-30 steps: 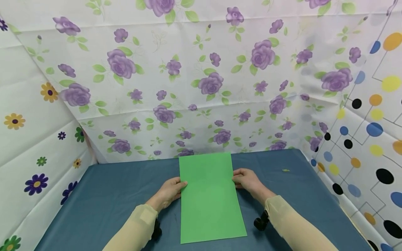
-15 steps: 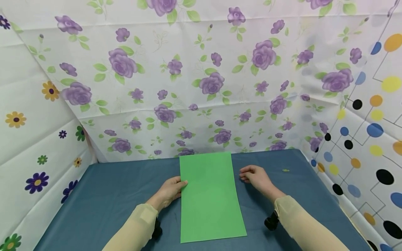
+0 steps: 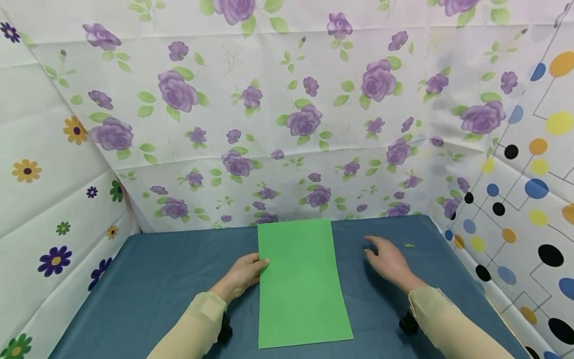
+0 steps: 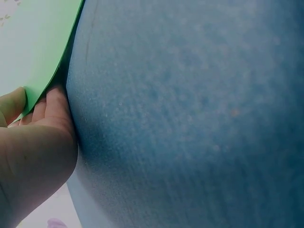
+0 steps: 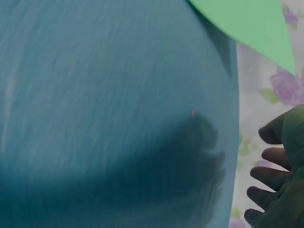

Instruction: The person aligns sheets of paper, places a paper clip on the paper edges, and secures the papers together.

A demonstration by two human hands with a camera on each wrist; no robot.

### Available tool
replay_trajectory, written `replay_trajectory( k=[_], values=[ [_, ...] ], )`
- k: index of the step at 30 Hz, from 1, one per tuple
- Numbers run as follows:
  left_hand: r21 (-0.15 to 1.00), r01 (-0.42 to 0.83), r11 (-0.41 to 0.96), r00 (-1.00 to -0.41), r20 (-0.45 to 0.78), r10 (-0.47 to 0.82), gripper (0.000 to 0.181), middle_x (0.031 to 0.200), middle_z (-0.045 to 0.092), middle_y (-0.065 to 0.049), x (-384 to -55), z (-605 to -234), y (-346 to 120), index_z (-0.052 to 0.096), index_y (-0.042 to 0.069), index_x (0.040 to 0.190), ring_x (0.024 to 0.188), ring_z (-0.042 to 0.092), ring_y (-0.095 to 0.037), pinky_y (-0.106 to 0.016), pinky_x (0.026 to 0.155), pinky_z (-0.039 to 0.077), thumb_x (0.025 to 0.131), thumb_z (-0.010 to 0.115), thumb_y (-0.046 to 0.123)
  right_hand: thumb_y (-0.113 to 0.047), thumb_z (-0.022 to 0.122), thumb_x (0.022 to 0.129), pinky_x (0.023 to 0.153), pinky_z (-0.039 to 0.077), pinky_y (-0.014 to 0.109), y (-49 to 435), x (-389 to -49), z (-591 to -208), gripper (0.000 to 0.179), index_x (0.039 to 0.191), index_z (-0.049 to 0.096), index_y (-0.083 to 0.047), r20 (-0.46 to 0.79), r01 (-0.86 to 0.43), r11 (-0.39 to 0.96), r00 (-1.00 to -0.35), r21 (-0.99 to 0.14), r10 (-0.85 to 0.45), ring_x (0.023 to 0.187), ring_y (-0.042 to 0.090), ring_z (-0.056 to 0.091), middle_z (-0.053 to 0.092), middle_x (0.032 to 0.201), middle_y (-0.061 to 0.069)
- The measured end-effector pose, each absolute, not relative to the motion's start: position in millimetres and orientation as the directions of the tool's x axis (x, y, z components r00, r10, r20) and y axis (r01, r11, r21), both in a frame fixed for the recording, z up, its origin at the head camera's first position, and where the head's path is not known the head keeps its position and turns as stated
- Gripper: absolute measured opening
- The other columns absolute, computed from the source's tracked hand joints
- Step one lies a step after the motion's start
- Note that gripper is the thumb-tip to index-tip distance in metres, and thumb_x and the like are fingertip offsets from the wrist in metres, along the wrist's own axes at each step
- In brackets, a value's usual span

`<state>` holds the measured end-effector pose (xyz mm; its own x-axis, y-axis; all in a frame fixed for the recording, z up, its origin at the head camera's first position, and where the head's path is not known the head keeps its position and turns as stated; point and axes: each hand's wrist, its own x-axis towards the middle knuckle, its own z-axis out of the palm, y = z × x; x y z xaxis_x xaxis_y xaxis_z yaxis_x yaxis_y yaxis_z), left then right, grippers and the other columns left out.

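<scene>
Sheet [image 3: 301,284]: plain bright green, one even colour
Tabletop [image 3: 179,279]: plain dull slate blue
Back cloth [image 3: 269,124]: white, printed with purple roses, smaller purple blooms and light green leaves
Left cloth [image 3: 45,209]: white, with scattered flowers in yellow-orange, dark purple and green
Right cloth [image 3: 515,209]: white, with black, blue, yellow and orange dots joined by thin grey lines
Left sleeve [image 3: 190,321]: plain pale cream-yellow
Right sleeve [image 3: 453,321]: the same pale cream-yellow
Wrist devices [image 3: 408,324]: black
Small clip [image 3: 409,245]: yellow

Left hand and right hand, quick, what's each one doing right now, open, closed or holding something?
Left hand: closed, holding the green sheet by its left edge.
Right hand: open, holding nothing.
</scene>
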<state>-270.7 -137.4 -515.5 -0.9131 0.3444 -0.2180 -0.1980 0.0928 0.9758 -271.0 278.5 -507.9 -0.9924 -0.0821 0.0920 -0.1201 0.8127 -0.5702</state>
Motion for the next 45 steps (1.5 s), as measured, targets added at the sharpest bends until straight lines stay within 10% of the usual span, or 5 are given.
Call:
replay_trajectory(
  k=[4, 12, 45],
  values=[
    [0.975, -0.199, 0.1, -0.915, -0.222, 0.337, 0.037, 0.12, 0.067, -0.015, -270, -515, -137, 0.056, -0.005, 0.138, 0.102, 0.068, -0.024, -0.041, 0.089, 0.058, 0.11, 0.052, 0.019, -0.034, 0.058, 0.106, 0.115, 0.023, 0.069, 297, -269, -514, 0.064, 0.155, 0.04, 0.003, 0.106, -0.153, 0.868, -0.988, -0.473, -0.116, 0.146, 0.052, 0.025, 0.034, 0.157, 0.031],
    [0.974, -0.2, 0.104, -0.914, -0.224, 0.339, 0.037, 0.12, 0.067, -0.015, -270, -516, -138, 0.055, -0.006, 0.138, 0.102, 0.068, -0.023, -0.04, 0.088, 0.058, 0.11, 0.051, 0.019, -0.07, 0.044, 0.1, 0.115, 0.007, 0.073, 340, -264, -528, 0.104, 0.158, 0.018, 0.012, 0.009, -0.065, 0.924, -0.998, -0.376, -0.066, 0.147, 0.058, 0.011, 0.013, 0.161, 0.039],
    [0.975, -0.187, 0.117, -0.909, -0.217, 0.356, 0.039, 0.123, 0.067, -0.015, -270, -517, -138, 0.054, -0.005, 0.14, 0.109, 0.067, -0.027, -0.042, 0.095, 0.055, 0.11, 0.051, 0.019, -0.062, 0.035, 0.107, 0.116, 0.006, 0.072, 384, -249, -541, 0.091, 0.157, 0.019, 0.012, -0.022, -0.133, 0.919, -0.988, -0.37, -0.152, 0.148, 0.056, 0.008, 0.011, 0.162, 0.037]
  ],
)
